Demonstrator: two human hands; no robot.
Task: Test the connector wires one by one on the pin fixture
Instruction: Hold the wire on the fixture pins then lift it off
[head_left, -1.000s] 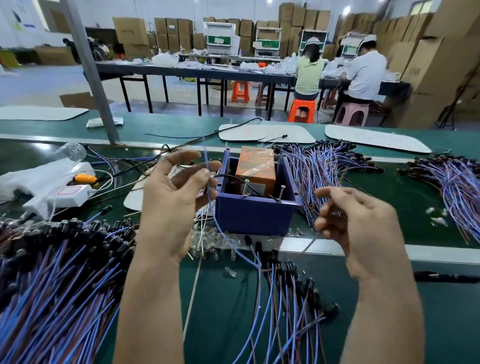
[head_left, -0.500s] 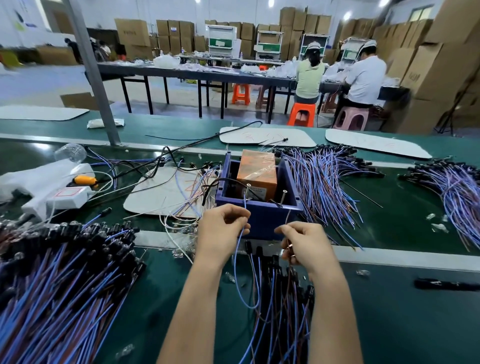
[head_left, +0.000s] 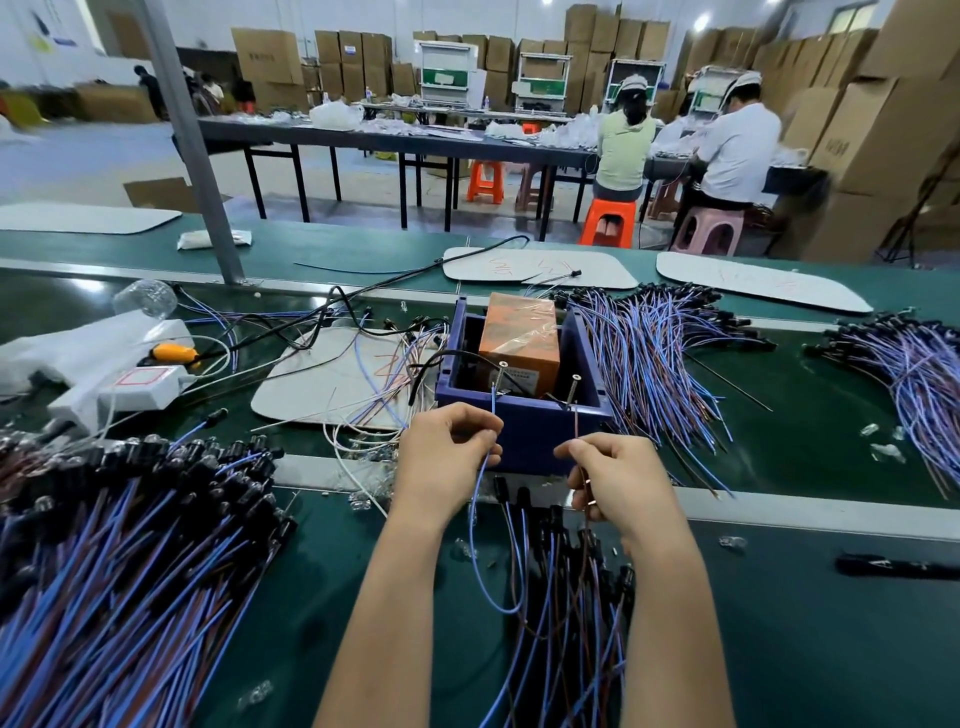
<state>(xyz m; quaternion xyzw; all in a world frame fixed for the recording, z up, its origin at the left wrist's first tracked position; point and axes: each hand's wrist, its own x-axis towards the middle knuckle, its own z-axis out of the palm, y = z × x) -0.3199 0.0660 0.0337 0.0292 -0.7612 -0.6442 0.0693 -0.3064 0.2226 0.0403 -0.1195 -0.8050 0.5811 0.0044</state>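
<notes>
I see both hands low at the centre of the view, just at the near wall of the blue bin (head_left: 524, 434) that serves as the pin fixture. My left hand (head_left: 447, 452) is pinched together on a blue wire (head_left: 480, 525); the wire runs up from the fingers to the left pin (head_left: 502, 375) standing at the bin's front edge, and below the hand it loops down toward 6 o'clock. My right hand (head_left: 615, 480) is closed on a brown wire (head_left: 586, 501), whose upper end rises toward the right pin (head_left: 574, 387); whether the tip touches that pin I cannot tell. Inside the bin, toward 12 o'clock from my hands, sits an orange box (head_left: 522, 338) wrapped in clear film.

Under my wrists, at 6 o'clock, lies a loose bunch of connector wires (head_left: 566, 613) with black ends pointing toward the bin. A large heap of the same wires (head_left: 119, 545) fills the 8 o'clock side, and another spread of wires (head_left: 654, 358) lies at 2 o'clock beside the bin. A white power strip (head_left: 140, 387) rests at 10 o'clock. All of it lies on the green belt (head_left: 810, 644)
</notes>
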